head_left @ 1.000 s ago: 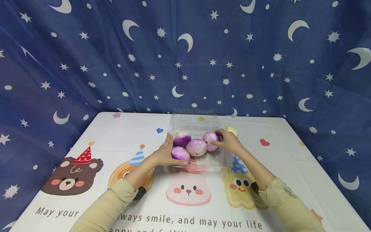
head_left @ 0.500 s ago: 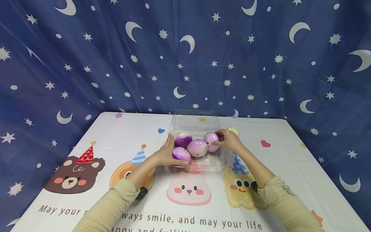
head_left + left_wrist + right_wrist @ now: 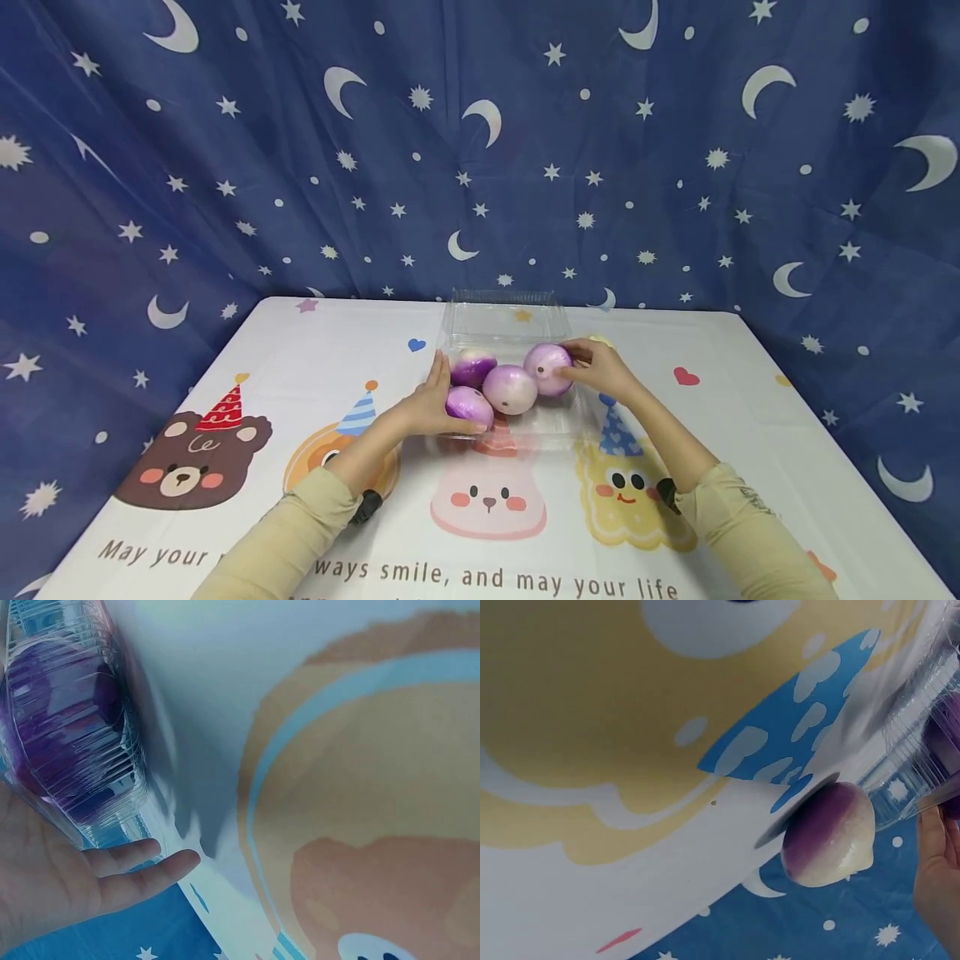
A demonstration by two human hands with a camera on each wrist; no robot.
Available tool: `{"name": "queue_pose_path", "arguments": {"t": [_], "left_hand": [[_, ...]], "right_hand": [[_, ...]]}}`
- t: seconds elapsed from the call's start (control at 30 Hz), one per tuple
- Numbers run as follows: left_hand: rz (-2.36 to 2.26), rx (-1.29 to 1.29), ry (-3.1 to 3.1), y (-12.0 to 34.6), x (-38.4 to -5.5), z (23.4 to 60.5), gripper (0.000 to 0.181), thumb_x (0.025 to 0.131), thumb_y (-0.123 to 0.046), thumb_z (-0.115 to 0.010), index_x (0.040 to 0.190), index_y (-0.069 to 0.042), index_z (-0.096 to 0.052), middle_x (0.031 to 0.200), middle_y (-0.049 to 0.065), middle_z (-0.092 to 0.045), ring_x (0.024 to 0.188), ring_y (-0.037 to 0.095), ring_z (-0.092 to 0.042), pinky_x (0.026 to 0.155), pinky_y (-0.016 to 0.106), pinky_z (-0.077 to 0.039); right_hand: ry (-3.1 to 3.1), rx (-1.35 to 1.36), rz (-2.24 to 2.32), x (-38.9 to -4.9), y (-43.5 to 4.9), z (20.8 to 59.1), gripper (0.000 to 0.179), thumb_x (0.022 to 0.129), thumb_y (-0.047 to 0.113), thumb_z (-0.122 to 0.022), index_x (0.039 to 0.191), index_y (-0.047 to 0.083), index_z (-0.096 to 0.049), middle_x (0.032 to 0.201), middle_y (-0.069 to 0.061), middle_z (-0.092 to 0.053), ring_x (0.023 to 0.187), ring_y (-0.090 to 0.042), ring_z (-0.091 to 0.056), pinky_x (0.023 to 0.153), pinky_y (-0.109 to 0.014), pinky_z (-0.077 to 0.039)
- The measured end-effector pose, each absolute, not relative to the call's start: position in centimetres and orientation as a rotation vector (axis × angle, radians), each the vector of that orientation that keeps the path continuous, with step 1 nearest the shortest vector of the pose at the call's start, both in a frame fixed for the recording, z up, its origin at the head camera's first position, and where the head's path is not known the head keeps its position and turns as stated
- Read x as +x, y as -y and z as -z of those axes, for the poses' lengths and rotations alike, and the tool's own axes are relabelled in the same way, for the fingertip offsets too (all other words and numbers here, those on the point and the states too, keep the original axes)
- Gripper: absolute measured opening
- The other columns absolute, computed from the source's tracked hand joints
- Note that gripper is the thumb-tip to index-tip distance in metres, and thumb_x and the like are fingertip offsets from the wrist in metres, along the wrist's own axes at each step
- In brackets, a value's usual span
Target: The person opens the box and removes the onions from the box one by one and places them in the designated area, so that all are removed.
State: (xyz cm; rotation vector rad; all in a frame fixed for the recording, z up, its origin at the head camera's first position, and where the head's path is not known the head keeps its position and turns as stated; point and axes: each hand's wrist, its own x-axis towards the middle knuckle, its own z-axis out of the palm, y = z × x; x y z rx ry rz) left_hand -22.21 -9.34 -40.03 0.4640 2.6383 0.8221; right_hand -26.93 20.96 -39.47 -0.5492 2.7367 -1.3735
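Observation:
A clear plastic box [image 3: 551,425], its lid [image 3: 487,317] folded back, holds several glossy purple-and-white onions. My left hand [image 3: 429,408] rests against the box's left side, fingers straight and thumb along the front. Nearest to it lies one onion [image 3: 469,406]; another [image 3: 474,367] lies behind that and a third [image 3: 510,389] in the middle. In the left wrist view the ribbed wall [image 3: 112,750] stands beside the extended fingers. At the right side of the box, my right hand [image 3: 600,367] grips an onion [image 3: 546,368] between thumb and fingers.
Outside the box, behind my right hand, another onion [image 3: 829,836] lies on the tablecloth, mostly hidden in the head view. The white tablecloth [image 3: 360,333] bears cartoon prints. A blue curtain [image 3: 300,150] with moons and stars hangs behind the table.
The head view has tilted up slightly. The right hand and its onion have risen a little, and the onion has turned slightly. The left hand stays at the box.

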Motion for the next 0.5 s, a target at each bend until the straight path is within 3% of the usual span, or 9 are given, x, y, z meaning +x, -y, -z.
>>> {"name": "queue_pose_path", "arguments": {"t": [0.17,0.5], "left_hand": [[-0.837,0.472,-2.637,9.4,-22.3,40.1,0.128,0.071,-0.054,-0.075,0.148,0.004,0.010,0.155,0.021,0.021,0.137,0.054,-0.017,0.109,0.060,-0.026],[-0.839,0.459,-2.636,9.4,-22.3,40.1,0.129,0.071,-0.054,-0.075,0.148,0.003,0.010,0.154,0.020,0.022,0.138,0.053,-0.015,0.111,0.059,-0.023]], "right_hand": [[-2.664,-0.508,1.412,-27.2,-21.1,39.3,0.048,0.085,0.008,-0.067,0.126,-0.013,-0.051,0.127,-0.030,-0.054,0.121,-0.042,-0.051,0.100,-0.045,-0.043],[-2.616,-0.329,1.404,-27.2,-21.1,38.4,0.051,0.090,0.017,-0.064,0.131,-0.009,-0.049,0.130,-0.027,-0.055,0.119,-0.038,-0.055,0.094,-0.036,-0.050]]}}
